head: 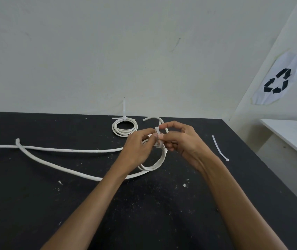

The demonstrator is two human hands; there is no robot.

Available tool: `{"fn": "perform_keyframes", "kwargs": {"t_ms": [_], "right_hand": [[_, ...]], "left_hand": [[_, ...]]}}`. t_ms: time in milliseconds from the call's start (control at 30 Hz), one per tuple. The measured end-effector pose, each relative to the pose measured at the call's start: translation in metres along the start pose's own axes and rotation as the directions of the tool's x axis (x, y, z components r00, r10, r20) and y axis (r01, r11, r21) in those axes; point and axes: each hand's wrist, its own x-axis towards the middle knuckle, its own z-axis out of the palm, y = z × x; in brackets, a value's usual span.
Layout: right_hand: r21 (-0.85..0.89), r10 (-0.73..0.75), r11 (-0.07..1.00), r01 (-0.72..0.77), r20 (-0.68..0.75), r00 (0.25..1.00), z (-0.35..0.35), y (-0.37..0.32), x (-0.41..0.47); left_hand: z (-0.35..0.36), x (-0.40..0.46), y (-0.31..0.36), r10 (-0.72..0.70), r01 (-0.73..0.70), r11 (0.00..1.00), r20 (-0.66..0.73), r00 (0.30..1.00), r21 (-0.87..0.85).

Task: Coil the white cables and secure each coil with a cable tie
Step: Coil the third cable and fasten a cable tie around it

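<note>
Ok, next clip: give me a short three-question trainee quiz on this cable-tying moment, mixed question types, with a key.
1. True or false: the finished coil by the wall already has a tie around it.
2. Multiple choice: where does the spare tie lie? A) left of both hands B) on the black table, right of the right hand C) on the white shelf
3. Short answer: what is the left hand doing together with the right hand?

Key
1. True; its tail sticks up.
2. B
3. Both pinch the cable tie at the second coil, which they hold between them.
</note>
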Motion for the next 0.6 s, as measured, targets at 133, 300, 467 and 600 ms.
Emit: {"fn": "perform_keyframes", "kwargs": {"t_ms": [133, 300, 467, 600], "right_hand": [[0.008, 0.023, 1.000, -0.023, -0.001, 1.000, 0.0004, -0.0009, -0.0012], [0.016, 0.021, 1.000, -0.021, -0.013, 1.000, -0.0005, -0.0004, 0.0000], [0.028, 0.002, 1.000, -0.002, -0.008, 1.000, -0.0031, 0.0015, 0.0001], [0.006, -0.014, 1.000, 0.014, 0.006, 1.000, -0.0059, 0.0023, -0.0006]], "left_hand": [[0.0002, -0.0002, 0.0006, -0.006, 0.006, 1.000, 0.006, 1.000, -0.005], [0.0009, -0.0007, -0.0010, 0.014, -0.014, 1.000, 0.012, 1.000, 0.014], [-0.0009, -0.0020, -0.0008, 0.090, -0.094, 0.990, 0.037, 0.995, 0.105], [-0.0034, -0.0032, -0.0009, 0.105, -0.113, 0.984, 0.061, 0.993, 0.137]]}}
